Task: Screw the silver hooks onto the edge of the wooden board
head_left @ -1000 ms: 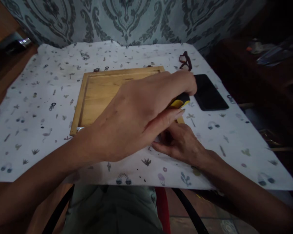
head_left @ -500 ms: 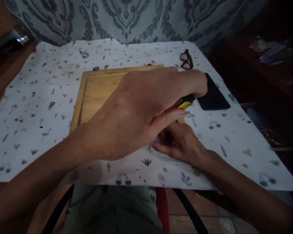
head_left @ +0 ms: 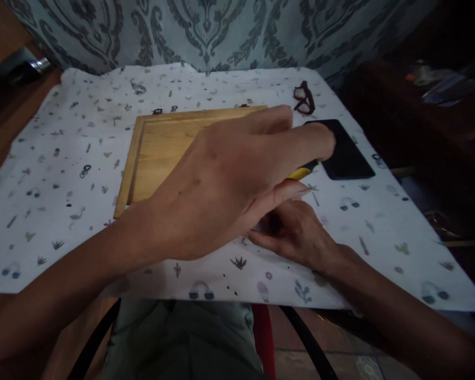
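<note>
A wooden panel with a raised rim (head_left: pixel 132 158) lies on the patterned white tablecloth. My left hand (head_left: pixel 229 174) reaches across its right part, fingers closed round a yellow and black tool (head_left: pixel 300 173) that shows only in part between thumb and fingers. Below and to the right, close under the left hand, is my right hand (head_left: pixel 296 232), its fingers curled at the panel's near right side. Whatever those fingers pinch is hidden in shadow and behind the left hand. The left hand also covers the tool's far end.
Beyond the left fingertips lies a black phone-like slab (head_left: pixel 350 155). Dark-framed glasses (head_left: pixel 304 97) rest behind it on the tablecloth (head_left: pixel 63 179). A patterned fabric backdrop (head_left: pixel 206 31) rises along the far edge. Dark shelving with assorted items (head_left: pixel 439 87) stands at the right.
My left hand has turned slightly, with its fingers shifted and less of the yellow tool showing. My right hand has barely moved.
</note>
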The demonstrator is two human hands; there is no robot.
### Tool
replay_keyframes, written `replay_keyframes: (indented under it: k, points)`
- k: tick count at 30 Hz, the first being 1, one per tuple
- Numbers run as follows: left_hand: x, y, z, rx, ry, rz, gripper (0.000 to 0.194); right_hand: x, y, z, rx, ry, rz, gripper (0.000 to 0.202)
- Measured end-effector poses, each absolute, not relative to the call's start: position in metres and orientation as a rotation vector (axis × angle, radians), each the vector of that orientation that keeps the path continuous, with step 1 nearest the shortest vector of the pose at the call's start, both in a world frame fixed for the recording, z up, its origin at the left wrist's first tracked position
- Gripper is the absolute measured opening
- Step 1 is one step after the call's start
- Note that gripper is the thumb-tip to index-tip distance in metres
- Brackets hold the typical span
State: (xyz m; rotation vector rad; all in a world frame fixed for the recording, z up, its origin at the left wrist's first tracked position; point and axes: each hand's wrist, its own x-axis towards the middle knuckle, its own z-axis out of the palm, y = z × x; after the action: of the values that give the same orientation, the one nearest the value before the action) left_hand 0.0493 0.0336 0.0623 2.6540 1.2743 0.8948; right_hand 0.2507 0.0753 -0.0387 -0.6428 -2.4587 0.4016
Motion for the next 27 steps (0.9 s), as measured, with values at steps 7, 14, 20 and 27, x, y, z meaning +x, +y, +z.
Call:
replay_keyframes:
  k: [7,14,20,27]
  points:
    - [0.0440,0.0361,0.0681,2.726,1.178,0.901,0.031,0.2491,0.0746,-0.0373,-0.628,-2.451,0.452,0.030]
    - [0.0505,0.0345,0.0660,2.746,1.262,0.865,0.028,0.2497,0.0759,-0.0397,-0.661,-2.456,0.396,0.030]
    - [0.0470,0.0327,0.0652,2.795,1.294,0.909,0.029,0.2503,0.0755,-0.0396,-0.625,-2.460,0.416,0.035]
    - [0.0419,0.0358,0.0692,2.754,1.259,0.788,0.032,0.2522,0.0749,-0.0409,-0.642,-2.462,0.499,0.039]
